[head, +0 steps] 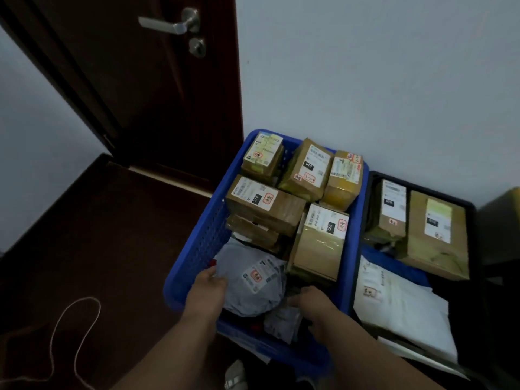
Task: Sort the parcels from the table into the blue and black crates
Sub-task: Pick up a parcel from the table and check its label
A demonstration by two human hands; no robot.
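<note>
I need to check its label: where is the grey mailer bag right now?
In the head view, the grey bag lies in the blue crate's near end, between both hands, just before the cardboard boxes.

You see a dim, flatly lit picture with no clear light source. Left of the blue crate point(197, 249) the floor sinks into near-black shadow. Labels on its parcels blur, small print unreadable. Above it, a faint sheen sits on the door handle point(171, 22). Straight edges bow outward towards the corners.
</note>
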